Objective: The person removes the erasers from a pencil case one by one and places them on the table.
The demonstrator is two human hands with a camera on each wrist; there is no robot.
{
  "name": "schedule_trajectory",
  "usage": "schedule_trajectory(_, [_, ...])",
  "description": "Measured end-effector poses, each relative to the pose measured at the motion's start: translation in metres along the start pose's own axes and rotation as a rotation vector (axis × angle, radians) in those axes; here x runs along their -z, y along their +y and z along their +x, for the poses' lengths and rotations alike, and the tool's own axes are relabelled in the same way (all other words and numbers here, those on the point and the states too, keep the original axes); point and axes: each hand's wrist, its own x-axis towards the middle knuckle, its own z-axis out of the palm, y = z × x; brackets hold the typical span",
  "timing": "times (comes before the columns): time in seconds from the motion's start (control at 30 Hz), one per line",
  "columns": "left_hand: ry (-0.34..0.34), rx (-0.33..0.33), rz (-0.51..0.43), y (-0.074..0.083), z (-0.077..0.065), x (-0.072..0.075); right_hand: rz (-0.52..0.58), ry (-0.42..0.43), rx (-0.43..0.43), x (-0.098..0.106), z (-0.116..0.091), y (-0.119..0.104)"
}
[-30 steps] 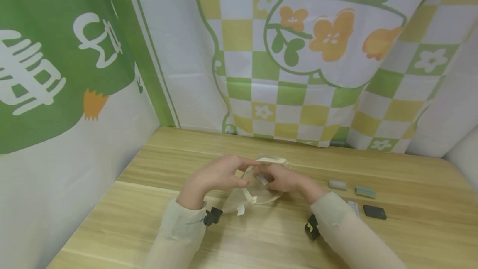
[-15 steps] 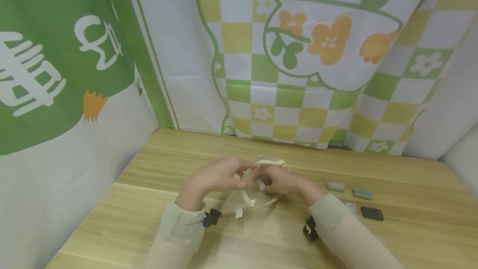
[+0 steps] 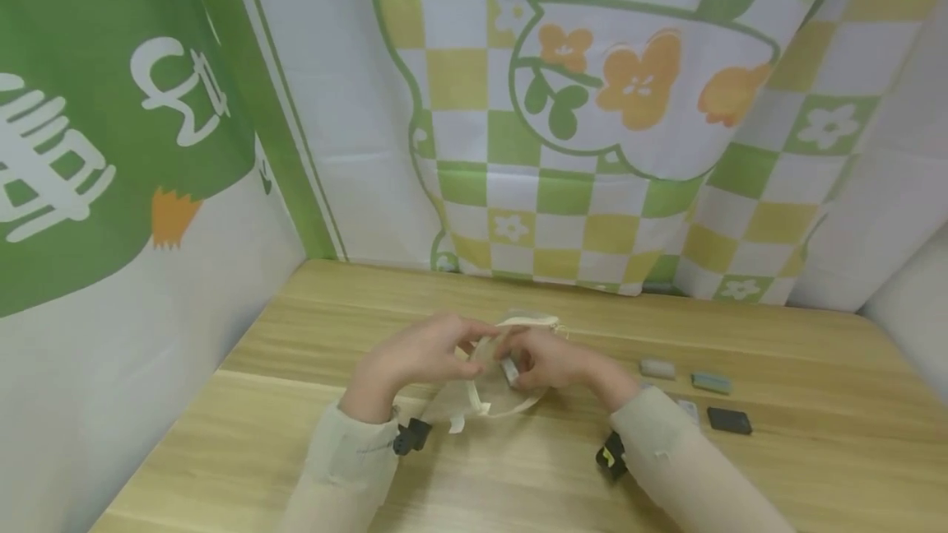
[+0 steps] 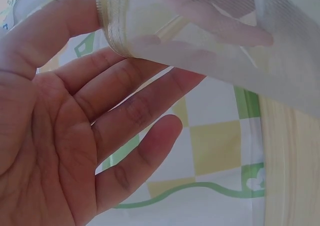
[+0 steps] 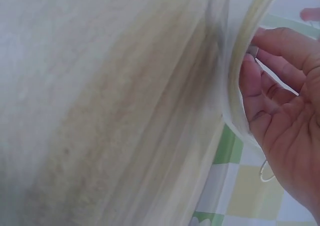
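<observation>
A sheer mesh zip pouch (image 3: pixel 504 403) with a cream rim lies mouth up between both hands. My left hand (image 3: pixel 415 356) holds its left rim; in the left wrist view the thumb and fingertips reach behind the zipper edge (image 4: pixel 111 26), partly hidden by mesh. With its fingers inside the mouth, my right hand (image 3: pixel 557 360) pinches a small silvery-white flat piece (image 3: pixel 509 371). Only a grey bit (image 5: pixel 252 51) of that piece shows between thumb and index in the right wrist view, so its kind is unclear. A white tag (image 3: pixel 457 424) hangs from the pouch.
To the right on the wooden table (image 3: pixel 244 434) lie a grey roll-shaped item (image 3: pixel 657 368), a teal-grey item (image 3: pixel 711 382), a black flat rectangle (image 3: pixel 729 420) and a white card-like piece (image 3: pixel 688 410), partly behind the right sleeve. Patterned curtains (image 3: pixel 511 187) hang behind.
The right thumb and fingers have shifted slightly down inside the pouch mouth, and more of the silvery-white piece shows. My left hand keeps its place on the rim. The head view has turned slightly.
</observation>
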Motion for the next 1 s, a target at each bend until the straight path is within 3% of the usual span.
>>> schedule_trajectory(0.27, [0.007,-0.005,0.004,-0.004,-0.001,-0.002,0.047,0.009,0.015,0.003,-0.003,-0.003])
schedule_trajectory(0.63, [0.011,-0.022,0.035,-0.005,-0.001,-0.003,-0.013,0.04,0.045,0.003,-0.011,-0.013])
schedule_trajectory(1.0, [0.007,0.001,0.035,-0.004,0.0,-0.001,-0.026,0.052,0.069,0.005,-0.018,-0.024])
